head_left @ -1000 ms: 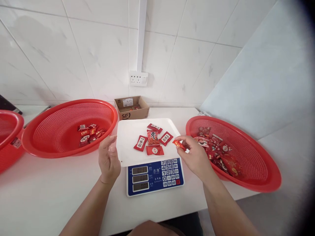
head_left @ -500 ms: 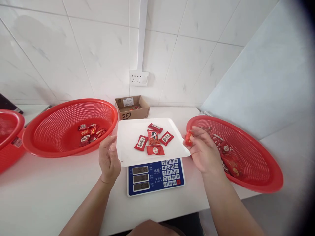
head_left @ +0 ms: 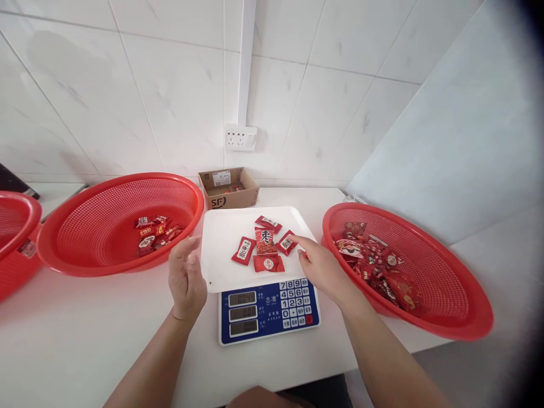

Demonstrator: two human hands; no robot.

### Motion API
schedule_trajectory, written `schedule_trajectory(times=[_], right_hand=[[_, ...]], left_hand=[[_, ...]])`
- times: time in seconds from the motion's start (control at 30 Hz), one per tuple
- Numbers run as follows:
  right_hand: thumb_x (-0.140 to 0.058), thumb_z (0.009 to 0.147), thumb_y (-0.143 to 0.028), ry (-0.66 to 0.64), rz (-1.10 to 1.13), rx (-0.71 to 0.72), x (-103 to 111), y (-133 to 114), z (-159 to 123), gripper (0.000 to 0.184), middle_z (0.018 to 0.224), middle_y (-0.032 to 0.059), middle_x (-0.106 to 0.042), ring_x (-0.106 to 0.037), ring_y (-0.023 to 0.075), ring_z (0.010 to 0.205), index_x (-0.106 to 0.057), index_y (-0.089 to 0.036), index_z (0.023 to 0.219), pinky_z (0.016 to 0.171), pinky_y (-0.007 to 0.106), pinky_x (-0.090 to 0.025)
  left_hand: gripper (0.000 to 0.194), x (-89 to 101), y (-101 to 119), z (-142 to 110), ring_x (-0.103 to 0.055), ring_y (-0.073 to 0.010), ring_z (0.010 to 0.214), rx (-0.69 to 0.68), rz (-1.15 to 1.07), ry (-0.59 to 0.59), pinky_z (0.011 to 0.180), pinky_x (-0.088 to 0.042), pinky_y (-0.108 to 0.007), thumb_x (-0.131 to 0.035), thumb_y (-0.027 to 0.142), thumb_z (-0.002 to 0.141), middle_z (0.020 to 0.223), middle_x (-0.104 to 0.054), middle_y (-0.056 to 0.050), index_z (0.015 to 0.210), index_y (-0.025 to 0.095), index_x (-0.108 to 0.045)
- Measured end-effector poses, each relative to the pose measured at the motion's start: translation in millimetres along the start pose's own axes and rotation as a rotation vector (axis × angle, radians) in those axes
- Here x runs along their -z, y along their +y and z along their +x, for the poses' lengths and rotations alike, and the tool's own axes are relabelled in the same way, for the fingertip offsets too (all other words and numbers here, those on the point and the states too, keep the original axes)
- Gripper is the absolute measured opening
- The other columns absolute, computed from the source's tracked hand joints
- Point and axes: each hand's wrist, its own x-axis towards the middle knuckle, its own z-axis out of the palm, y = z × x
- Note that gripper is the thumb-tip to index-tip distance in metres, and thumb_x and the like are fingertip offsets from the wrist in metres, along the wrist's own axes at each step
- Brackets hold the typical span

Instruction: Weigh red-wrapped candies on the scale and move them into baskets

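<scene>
My right hand (head_left: 321, 267) reaches over the right side of the white plastic board (head_left: 225, 260), its fingertips at a red candy packet (head_left: 287, 243). A small red packet (head_left: 306, 255) shows under its fingers, mostly hidden. Other packets on the board include a clear-fronted jujube bag (head_left: 266, 241). My left hand (head_left: 186, 277) is raised beside the board's left edge, fingers apart, holding nothing. The board rests on a blue digital scale (head_left: 268, 311).
A red mesh basket (head_left: 102, 271) with candy packets (head_left: 155, 233) stands to the left, and another (head_left: 442, 334) with packets (head_left: 376, 266) to the right. Behind the board is a cardboard box (head_left: 228, 190), below a wall socket (head_left: 240, 137). Another red basket (head_left: 17, 226) sits far left.
My right hand has moved left from the right basket's side onto the board, with the small red packet now mostly covered by its fingers. My left hand has hardly moved.
</scene>
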Motion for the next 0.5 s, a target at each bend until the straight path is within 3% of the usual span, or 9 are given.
schedule_trajectory(times=[0.1, 0.23, 0.37, 0.5], right_hand=[[-0.039, 0.079, -0.006, -0.079, -0.05, -0.016, 2, -2, 1, 0.046, 0.121, 0.001, -0.063, -0.059, 0.0212, 0.109, -0.062, -0.027, 0.112, 0.09, 0.036, -0.047], [-0.039, 0.078, -0.003, -0.043, -0.075, 0.023, 4, -6, 12, 0.042, 0.111, 0.002, -0.067, -0.061, 0.0193, 0.101, -0.064, -0.024, 0.104, 0.088, 0.034, -0.048], [-0.037, 0.072, 0.005, -0.002, -0.145, 0.124, -3, -10, 37, 0.057, 0.125, 0.0064, -0.06, -0.051, 0.0206, 0.119, -0.061, -0.019, 0.118, 0.102, 0.038, -0.039], [-0.038, 0.064, 0.009, -0.078, -0.173, 0.181, -14, -5, 57, 0.069, 0.134, 0.0044, -0.054, -0.037, 0.0238, 0.132, -0.059, -0.02, 0.124, 0.108, 0.044, -0.033]], left_hand=[[0.025, 0.7, -1, -1, -0.057, -0.0181, 0.104, 0.019, 0.011, 0.003, 0.091, -0.048, -0.038, -0.042, 0.027, 0.093, 0.108, -0.06, -0.006, 0.115, 0.023, -0.053], [0.026, 1.7, 0, -1, -0.058, -0.0176, 0.103, 0.029, 0.022, -0.004, 0.09, -0.048, -0.037, -0.041, 0.027, 0.093, 0.108, -0.06, -0.006, 0.115, 0.023, -0.053], [0.025, 1.8, 1, 0, -0.058, -0.0173, 0.101, 0.031, 0.047, -0.017, 0.088, -0.049, -0.036, -0.041, 0.028, 0.093, 0.107, -0.061, -0.005, 0.114, 0.022, -0.053], [0.024, 1.7, 0, 1, -0.059, -0.0169, 0.1, 0.038, 0.053, -0.003, 0.087, -0.049, -0.034, -0.042, 0.028, 0.092, 0.106, -0.061, -0.005, 0.113, 0.023, -0.054]])
